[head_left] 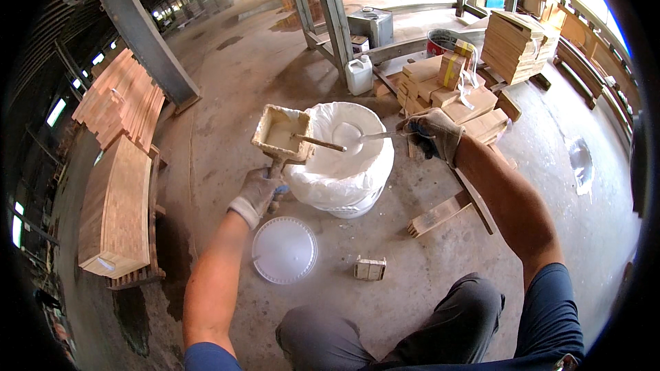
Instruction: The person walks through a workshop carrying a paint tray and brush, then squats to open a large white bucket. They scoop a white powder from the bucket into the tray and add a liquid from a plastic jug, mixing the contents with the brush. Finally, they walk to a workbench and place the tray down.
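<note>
My gloved left hand is closed round the handle of a square, residue-crusted box-shaped container, raised at the left rim of a white bucket. A thin brown stick juts from the container over the bucket. The bucket is lined with a white plastic bag and holds white, paste-like material. In my gloved right hand is the pale handle of a ladle, whose far end lies inside the bucket. The ladle's bowl is hard to make out against the white.
A round white lid and a small crusted block-like piece lie on the concrete floor near my knees. Wood stacks stand left, beside a steel post. Right are stacked boards, a wooden beam and a white jug.
</note>
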Tool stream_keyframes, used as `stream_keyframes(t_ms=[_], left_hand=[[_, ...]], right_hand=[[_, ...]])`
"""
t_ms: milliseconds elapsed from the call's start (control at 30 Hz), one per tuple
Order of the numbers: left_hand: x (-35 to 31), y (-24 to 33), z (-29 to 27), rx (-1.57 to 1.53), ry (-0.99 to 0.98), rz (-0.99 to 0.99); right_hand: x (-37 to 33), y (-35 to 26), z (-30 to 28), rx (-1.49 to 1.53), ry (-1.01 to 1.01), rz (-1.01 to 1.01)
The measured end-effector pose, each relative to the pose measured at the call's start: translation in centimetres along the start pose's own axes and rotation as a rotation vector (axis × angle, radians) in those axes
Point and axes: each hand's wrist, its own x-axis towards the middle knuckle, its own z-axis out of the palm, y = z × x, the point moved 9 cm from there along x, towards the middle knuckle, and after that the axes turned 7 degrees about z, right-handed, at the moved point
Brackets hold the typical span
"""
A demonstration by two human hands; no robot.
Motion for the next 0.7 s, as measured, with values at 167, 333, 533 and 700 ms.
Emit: stream_keyframes(t_ms=[167,333,533,700], left_hand=[[-0.1,0.5,0.6,0.055,0.001,0.016],[0.0,0.1,0.6,0.074,-0.007,0.031],[0.3,0.0,0.8,0.1,-0.012,-0.012],[0.5,-0.1,1.1,0.107,-0.019,-0.028]], right_hand=[[-0.2,0.3,-0.4,0.026,-0.026,0.029],[-0.7,1.0,-1.2,0.117,-0.061,0.124],[-0.1,0.0,-2.7,-0.173,-0.09,-0.1],[-0.7,0.1,-2.6,-0.058,-0.099,-0.017]])
